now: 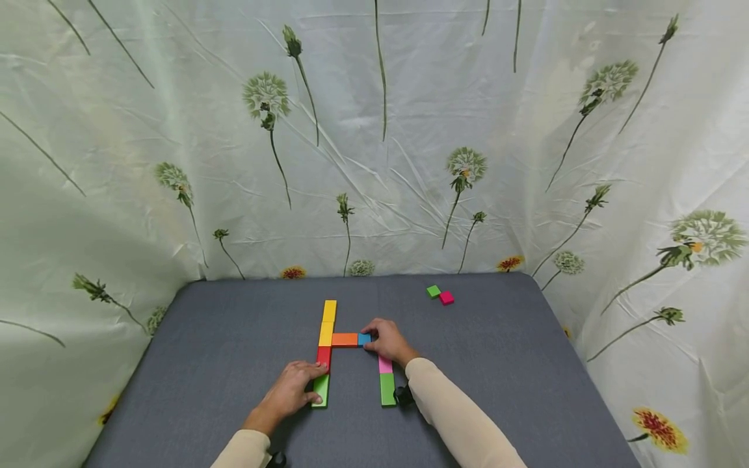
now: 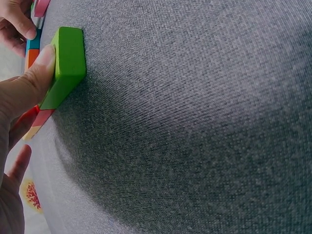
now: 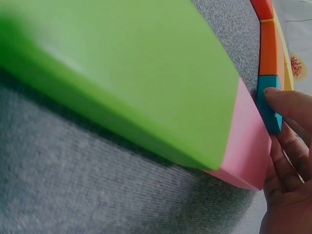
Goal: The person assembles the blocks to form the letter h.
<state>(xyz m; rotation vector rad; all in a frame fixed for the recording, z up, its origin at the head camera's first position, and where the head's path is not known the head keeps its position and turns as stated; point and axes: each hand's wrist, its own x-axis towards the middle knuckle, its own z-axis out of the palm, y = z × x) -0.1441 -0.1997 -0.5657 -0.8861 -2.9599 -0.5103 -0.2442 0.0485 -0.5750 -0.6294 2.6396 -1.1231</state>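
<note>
Thumb and fingers of my right hand [image 1: 389, 341] pinch a small blue block [image 3: 268, 105], which lies against the end of an orange block [image 1: 344, 340]. My left hand [image 1: 292, 387] rests on a column of blocks, its thumb on a green block [image 2: 69, 53] and a fingertip on the red block [image 1: 324, 357] beyond it. Two yellow blocks [image 1: 330, 311] continue that column away from me. The orange block juts rightward from the column. Under my right wrist, a pink block [image 3: 246, 141] and another green block [image 1: 387, 390] lie end to end, the pink one partly hidden.
Farther back on the grey table [image 1: 246, 325], a small green block [image 1: 433, 291] and a small red block [image 1: 446, 298] lie corner to corner. A flower-printed curtain [image 1: 380, 169] hangs behind the table and along its sides.
</note>
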